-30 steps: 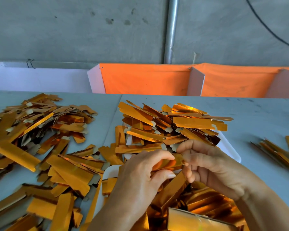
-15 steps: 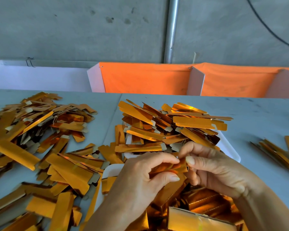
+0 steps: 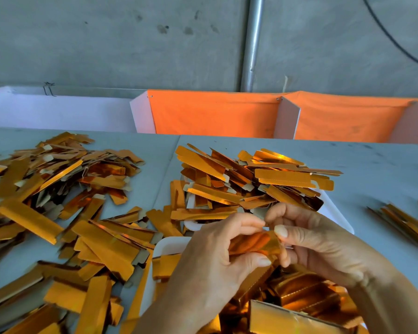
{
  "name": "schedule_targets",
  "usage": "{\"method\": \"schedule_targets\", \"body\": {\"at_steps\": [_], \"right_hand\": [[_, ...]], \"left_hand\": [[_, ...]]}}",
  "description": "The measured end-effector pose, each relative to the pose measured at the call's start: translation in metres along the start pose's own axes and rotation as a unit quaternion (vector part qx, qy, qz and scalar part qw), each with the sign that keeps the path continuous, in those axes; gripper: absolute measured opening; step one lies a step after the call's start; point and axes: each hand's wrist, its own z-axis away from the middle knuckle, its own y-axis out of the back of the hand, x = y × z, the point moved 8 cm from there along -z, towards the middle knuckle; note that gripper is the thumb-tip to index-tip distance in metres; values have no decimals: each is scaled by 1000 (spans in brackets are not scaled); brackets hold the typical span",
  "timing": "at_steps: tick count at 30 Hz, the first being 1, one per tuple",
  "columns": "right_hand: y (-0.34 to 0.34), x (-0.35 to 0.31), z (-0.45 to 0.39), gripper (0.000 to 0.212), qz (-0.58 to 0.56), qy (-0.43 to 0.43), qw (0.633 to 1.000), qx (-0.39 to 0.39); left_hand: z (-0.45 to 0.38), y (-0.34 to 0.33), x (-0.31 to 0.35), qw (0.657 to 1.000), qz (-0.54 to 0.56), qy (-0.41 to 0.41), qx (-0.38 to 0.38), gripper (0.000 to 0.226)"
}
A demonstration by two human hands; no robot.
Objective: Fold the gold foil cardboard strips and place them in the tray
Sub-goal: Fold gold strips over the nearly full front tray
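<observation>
Both hands meet near the centre, over the white tray [image 3: 169, 244]. The left hand [image 3: 210, 263] and right hand [image 3: 314, 244] each pinch one gold foil strip [image 3: 251, 242] between thumb and fingers, the grip of each curled tight on it. The tray beneath holds folded strips [image 3: 307, 295], shiny and angular. A far heap of strips [image 3: 246, 179] hides most of another white tray [image 3: 336, 213]. Loose flat strips [image 3: 58, 201] cover the bench [image 3: 372, 165] on the left.

Small workshop / hand-assembly bench: bare concrete wall [image 3: 106, 39] across top, metal pipe [image 3: 252, 42] upper centre, orange-lined bins [image 3: 215, 114] mid-frame, heaped gold strips [image 3: 58, 189] at left.
</observation>
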Motion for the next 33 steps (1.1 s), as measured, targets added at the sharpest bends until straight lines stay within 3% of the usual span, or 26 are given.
{"method": "schedule_targets", "body": {"at_steps": [9, 14, 18, 21, 25, 29, 33], "right_hand": [[-14, 5, 7, 80, -8, -58, 997, -59], [-6, 1, 6, 71, 25, -29, 999, -4], [-6, -5, 3, 56, 146, 9, 989, 35], [-12, -7, 0, 50, 279, 31, 959, 43], [-17, -8, 1, 51, 350, 50, 934, 52], [-8, -29, 10, 33, 265, 130, 948, 121], [1, -42, 17, 22, 242, 188, 933, 191]], "left_hand": [[-2, -3, 23, 988, -129, -79, 43, 69], [-2, -7, 29, 982, -132, -118, 66, 79], [-1, 9, 10, 986, 53, -50, 152, 53], [-3, 7, -5, 974, 174, 22, 144, 45], [-4, 9, -2, 978, 144, 13, 150, 33], [-4, 9, 0, 990, 65, -4, 123, 24], [-4, -1, 0, 997, -20, 1, 80, 31]]}}
